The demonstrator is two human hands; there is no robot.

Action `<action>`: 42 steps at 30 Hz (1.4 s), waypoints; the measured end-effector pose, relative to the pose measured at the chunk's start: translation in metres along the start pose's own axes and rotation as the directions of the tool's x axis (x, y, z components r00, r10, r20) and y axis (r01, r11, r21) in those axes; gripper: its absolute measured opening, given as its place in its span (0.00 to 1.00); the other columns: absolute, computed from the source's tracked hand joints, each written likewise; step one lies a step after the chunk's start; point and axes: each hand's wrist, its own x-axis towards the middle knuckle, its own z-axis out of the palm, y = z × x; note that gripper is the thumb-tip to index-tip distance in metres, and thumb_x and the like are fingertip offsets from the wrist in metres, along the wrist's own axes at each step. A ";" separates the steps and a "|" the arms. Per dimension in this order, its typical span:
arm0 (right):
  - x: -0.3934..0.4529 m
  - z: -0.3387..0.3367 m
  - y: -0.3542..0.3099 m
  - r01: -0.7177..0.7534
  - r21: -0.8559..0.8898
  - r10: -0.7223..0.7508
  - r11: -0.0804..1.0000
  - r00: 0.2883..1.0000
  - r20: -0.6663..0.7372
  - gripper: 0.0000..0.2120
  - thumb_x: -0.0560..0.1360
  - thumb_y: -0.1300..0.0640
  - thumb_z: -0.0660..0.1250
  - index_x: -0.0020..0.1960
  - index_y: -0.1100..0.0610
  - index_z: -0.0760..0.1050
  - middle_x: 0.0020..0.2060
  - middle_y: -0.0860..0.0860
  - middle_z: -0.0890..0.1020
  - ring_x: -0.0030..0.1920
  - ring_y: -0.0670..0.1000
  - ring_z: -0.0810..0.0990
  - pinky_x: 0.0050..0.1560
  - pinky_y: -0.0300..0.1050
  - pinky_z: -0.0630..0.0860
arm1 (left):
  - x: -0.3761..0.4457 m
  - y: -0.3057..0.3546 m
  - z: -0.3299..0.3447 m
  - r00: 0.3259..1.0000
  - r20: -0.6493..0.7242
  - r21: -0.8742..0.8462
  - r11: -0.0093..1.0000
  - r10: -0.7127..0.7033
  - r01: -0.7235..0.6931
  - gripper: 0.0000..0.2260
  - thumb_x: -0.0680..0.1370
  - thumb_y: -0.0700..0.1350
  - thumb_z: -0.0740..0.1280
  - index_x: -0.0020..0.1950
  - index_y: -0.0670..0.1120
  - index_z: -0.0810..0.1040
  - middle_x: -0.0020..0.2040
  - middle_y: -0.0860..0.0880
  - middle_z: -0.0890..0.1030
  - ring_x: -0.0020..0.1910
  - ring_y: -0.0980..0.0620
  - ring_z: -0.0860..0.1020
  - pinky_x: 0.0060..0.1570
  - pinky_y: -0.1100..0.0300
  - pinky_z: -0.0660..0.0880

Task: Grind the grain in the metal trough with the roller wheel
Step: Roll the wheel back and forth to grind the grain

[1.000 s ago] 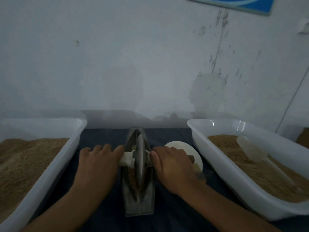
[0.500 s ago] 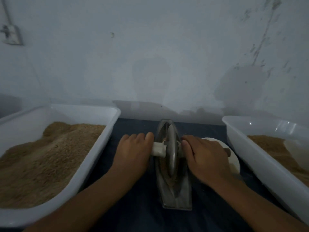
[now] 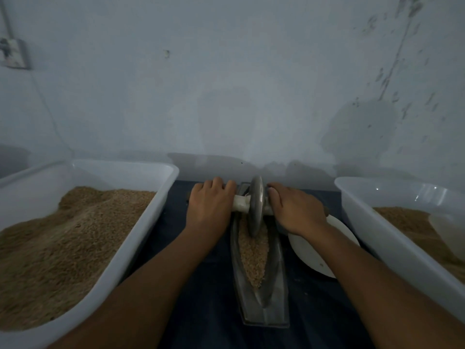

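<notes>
A boat-shaped metal trough (image 3: pixel 275 295) lies lengthwise on the dark cloth in front of me, with tan grain (image 3: pixel 253 255) heaped along its groove. The grey roller wheel (image 3: pixel 256 205) stands upright in the trough's far end, on a pale axle handle (image 3: pixel 241 203). My left hand (image 3: pixel 210 206) grips the axle left of the wheel. My right hand (image 3: pixel 294 210) grips it on the right, hiding that half of the handle.
A white plastic tub (image 3: pixel 141 238) of tan grain stands at the left. Another white tub (image 3: pixel 392 238) with grain and a pale scoop (image 3: pixel 448 233) stands at the right. A white plate (image 3: pixel 317 250) lies between trough and right tub. The wall rises just behind.
Both hands have pushed the wheel away from me to the trough's far end, uncovering the grain in the near part. The camera has swung left and down.
</notes>
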 end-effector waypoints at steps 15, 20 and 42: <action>-0.073 -0.024 -0.022 0.131 -0.040 -0.136 0.991 0.976 -0.171 0.23 0.85 0.44 0.46 0.42 0.51 0.74 0.35 0.46 0.76 0.35 0.51 0.75 0.36 0.48 0.66 | -0.053 -0.001 -0.033 0.994 0.097 0.085 0.994 0.054 -0.062 0.11 0.76 0.45 0.66 0.46 0.52 0.63 0.46 0.52 0.80 0.43 0.51 0.79 0.41 0.58 0.64; -0.104 -0.040 -0.032 0.118 -0.002 -0.116 0.993 0.975 -0.188 0.23 0.83 0.44 0.47 0.43 0.50 0.77 0.35 0.46 0.78 0.35 0.50 0.75 0.39 0.50 0.69 | -0.063 0.006 -0.061 0.986 0.154 0.105 0.991 0.065 -0.082 0.10 0.77 0.46 0.68 0.48 0.52 0.66 0.48 0.52 0.80 0.46 0.51 0.79 0.43 0.57 0.63; -0.035 -0.011 -0.010 0.073 -0.036 -0.077 0.997 0.991 -0.105 0.21 0.85 0.46 0.45 0.61 0.46 0.77 0.53 0.48 0.83 0.53 0.54 0.79 0.49 0.49 0.71 | -0.021 0.007 -0.014 0.999 0.023 0.039 0.998 0.040 -0.040 0.14 0.77 0.44 0.66 0.59 0.50 0.66 0.56 0.48 0.74 0.54 0.46 0.75 0.54 0.53 0.70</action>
